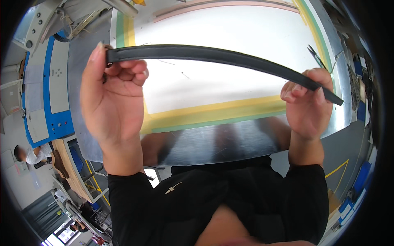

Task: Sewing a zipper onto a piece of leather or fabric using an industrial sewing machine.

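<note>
A long black leather strap (205, 53), with a stitched-looking edge, is stretched in a shallow arch between my hands above the table. My left hand (117, 98) is closed on its left end, where a small metal fitting shows between thumb and fingers; my fingers partly hide it. Toward the other end, my right hand (308, 108) pinches the strap between thumb and fingers, and the tip sticks out past them to the lower right. Beneath the strap lies a white work surface (230, 88) bordered with yellow and green tape.
Bits of dark thread (185, 76) lie on the white surface. A slim dark pointed tool (317, 56) rests beyond my right hand. Along the far side runs a pinkish strip (230, 5). The table's shiny metal edge (213, 143) is close to my body. Another person (37, 155) sits far left.
</note>
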The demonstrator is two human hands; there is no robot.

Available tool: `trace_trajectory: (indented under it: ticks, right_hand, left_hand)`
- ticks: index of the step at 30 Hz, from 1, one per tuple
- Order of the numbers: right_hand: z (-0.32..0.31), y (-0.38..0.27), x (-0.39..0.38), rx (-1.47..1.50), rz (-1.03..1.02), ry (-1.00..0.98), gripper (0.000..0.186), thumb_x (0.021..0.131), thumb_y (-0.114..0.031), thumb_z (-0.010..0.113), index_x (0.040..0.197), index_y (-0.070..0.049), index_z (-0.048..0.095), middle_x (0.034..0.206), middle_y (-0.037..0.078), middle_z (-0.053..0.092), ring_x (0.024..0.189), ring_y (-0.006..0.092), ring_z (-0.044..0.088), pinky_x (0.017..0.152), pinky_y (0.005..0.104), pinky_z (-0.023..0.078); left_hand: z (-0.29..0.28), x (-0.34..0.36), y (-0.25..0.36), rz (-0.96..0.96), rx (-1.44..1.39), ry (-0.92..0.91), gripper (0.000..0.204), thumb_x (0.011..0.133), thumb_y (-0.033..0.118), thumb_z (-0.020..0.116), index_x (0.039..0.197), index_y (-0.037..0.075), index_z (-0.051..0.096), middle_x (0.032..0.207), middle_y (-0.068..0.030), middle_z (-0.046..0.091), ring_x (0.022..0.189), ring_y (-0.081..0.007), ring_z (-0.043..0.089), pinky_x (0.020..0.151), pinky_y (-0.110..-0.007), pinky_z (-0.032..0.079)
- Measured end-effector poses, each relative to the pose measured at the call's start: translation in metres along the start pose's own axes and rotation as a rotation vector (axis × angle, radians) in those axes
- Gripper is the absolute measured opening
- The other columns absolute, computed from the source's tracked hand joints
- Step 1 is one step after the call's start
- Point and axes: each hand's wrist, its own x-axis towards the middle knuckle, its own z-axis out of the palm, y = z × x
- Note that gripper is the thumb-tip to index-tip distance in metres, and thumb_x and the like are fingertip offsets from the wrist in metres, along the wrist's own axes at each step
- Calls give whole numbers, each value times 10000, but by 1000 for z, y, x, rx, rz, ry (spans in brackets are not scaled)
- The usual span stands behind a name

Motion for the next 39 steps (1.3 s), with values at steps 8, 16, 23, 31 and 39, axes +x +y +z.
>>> trace_trajectory:
  ticks: [8, 16, 23, 31, 39]
  right_hand:
    - [1, 4, 1, -18, -20, -20, 355, 1089, -168, 495, 1361, 59, 510, 1026, 190, 739, 933, 261, 737, 871, 400, 614]
    - [-7, -3, 1, -29, -30, -47, 349, 1088, -175, 504, 1357, 47, 500, 1036, 189, 723, 924, 259, 729, 860, 394, 612]
    - [12, -19, 6, -306, -80, -401, 91, 912, -108, 793, 967, -48, 753, 952, 154, 698, 875, 299, 713, 757, 418, 591]
    - [35, -1, -6, -368, 426, -841, 307, 878, 21, 742, 1183, 48, 762, 1109, 182, 737, 987, 313, 740, 870, 391, 595]
    - [32, 8, -10, -329, 449, -766, 338, 847, 62, 772, 1185, 47, 762, 1028, 202, 758, 787, 235, 767, 702, 295, 611]
  left_hand:
    - [-3, -1, 3, 3, -15, -8, 235, 1087, 221, 562, 1091, 18, 679, 912, -130, 710, 863, -268, 682, 816, -385, 547]
    - [6, 4, -3, 13, 2, -12, 231, 1085, 217, 572, 1085, 18, 689, 921, -135, 720, 867, -266, 687, 813, -385, 551]
    - [-27, 39, 14, 210, 73, 233, 130, 1033, 136, 666, 1080, 21, 705, 950, -91, 729, 827, -194, 671, 768, -341, 545]
    - [-55, 64, 32, 383, 192, 384, 138, 1045, 156, 661, 1084, 26, 689, 915, -70, 728, 843, -173, 691, 771, -328, 560]
    - [-37, 57, 37, 403, 144, 293, 88, 1025, 184, 710, 1020, 120, 649, 877, 15, 723, 745, -100, 663, 679, -251, 502]
